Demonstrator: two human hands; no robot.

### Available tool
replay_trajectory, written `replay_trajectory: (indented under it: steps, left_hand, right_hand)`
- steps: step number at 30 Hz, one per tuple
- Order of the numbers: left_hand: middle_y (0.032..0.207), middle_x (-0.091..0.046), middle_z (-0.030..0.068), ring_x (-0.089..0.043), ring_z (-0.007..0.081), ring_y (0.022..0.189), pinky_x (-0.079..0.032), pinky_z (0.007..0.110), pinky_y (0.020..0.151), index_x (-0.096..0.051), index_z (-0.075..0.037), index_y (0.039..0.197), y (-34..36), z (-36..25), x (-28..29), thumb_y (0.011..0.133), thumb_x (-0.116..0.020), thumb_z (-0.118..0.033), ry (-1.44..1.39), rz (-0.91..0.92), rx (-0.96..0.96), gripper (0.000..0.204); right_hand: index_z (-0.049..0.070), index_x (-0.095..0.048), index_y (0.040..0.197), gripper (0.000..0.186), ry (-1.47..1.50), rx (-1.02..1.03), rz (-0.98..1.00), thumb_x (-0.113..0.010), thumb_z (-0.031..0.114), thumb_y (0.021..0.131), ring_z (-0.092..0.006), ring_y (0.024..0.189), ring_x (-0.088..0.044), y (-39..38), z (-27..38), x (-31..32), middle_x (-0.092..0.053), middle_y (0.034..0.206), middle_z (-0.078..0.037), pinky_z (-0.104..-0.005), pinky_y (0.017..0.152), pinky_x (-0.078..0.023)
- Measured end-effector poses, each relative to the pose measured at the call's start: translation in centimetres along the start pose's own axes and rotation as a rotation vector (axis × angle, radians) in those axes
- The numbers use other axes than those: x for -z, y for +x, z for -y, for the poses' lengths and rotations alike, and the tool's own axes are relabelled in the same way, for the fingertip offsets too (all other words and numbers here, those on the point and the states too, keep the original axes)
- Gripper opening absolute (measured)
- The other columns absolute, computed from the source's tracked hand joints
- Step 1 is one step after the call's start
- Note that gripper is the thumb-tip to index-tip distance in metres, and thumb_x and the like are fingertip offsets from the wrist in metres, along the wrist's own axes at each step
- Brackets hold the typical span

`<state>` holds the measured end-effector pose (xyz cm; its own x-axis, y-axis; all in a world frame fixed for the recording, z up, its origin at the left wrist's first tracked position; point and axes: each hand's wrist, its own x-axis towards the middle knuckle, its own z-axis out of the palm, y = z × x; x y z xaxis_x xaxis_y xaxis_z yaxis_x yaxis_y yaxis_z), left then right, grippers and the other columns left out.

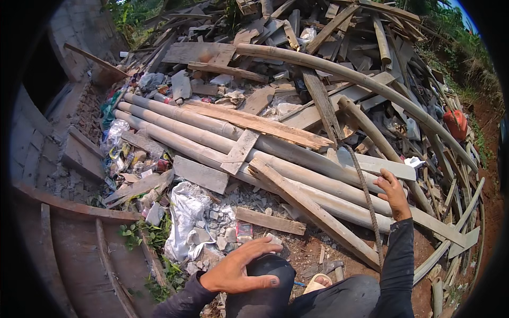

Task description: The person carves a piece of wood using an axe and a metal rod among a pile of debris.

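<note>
— So, where's the left hand (239, 270)?
— Lower centre, fingers spread flat on the person's knee (270, 281) (dark trousers).
— And the right hand (393, 193)?
— Centre right, loosely curled on a twisted steel rod (366, 201) that runs from above the hand down to the lower right, across the grey poles (212, 138).

Right hand (393, 192): palm and fingertips hidden against bamboo poles (222, 140). Rebar rod (366, 199): lower end lost behind right sleeve (398, 259).
</note>
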<state>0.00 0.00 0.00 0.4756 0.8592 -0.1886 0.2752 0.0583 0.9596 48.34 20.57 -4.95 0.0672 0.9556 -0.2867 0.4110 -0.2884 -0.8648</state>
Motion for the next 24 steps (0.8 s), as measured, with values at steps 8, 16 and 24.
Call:
replay_trajectory:
  steps: [8,16,24]
  left_hand:
    - [0.138,-0.072,0.0117,-0.064,0.0307,0.134,-0.045,0.046,0.118,-0.074,-0.010,0.136,0.6,1.3,-0.6,0.097,-0.079,-0.042,0.374,-0.099,-0.185,0.050]
    - [0.138,-0.072,0.0168,-0.065,0.0368,0.132,-0.047,0.046,0.117,-0.073,-0.008,0.135,-0.3,-2.3,-2.7,0.097,-0.073,-0.050,0.255,-0.021,0.317,0.057]
    - [0.159,-0.053,0.0174,-0.043,0.0420,0.153,-0.043,0.060,0.120,-0.061,-0.012,0.152,-3.2,-11.2,-8.0,0.099,-0.063,-0.059,0.478,0.056,0.748,0.070]
  right_hand:
    - [0.013,-0.061,0.152,0.063,-0.002,-0.213,0.238,-0.070,0.053,0.103,-0.0166,0.119,-0.068,5.6,-7.0,-7.6,-0.076,0.121,-0.005,-0.0400,0.092,-0.052]
    - [0.006,-0.069,0.136,0.048,-0.026,-0.328,0.252,-0.074,0.040,0.103,-0.0145,0.084,-0.071,5.6,-4.5,-5.3,-0.078,0.100,-0.007,-0.0308,0.070,-0.053]
    - [0.011,-0.076,0.118,0.029,-0.084,-0.634,0.457,-0.069,0.037,0.106,-0.0159,0.078,-0.075,-16.6,-1.0,-0.4,-0.077,0.095,-0.002,-0.0331,0.062,-0.058]
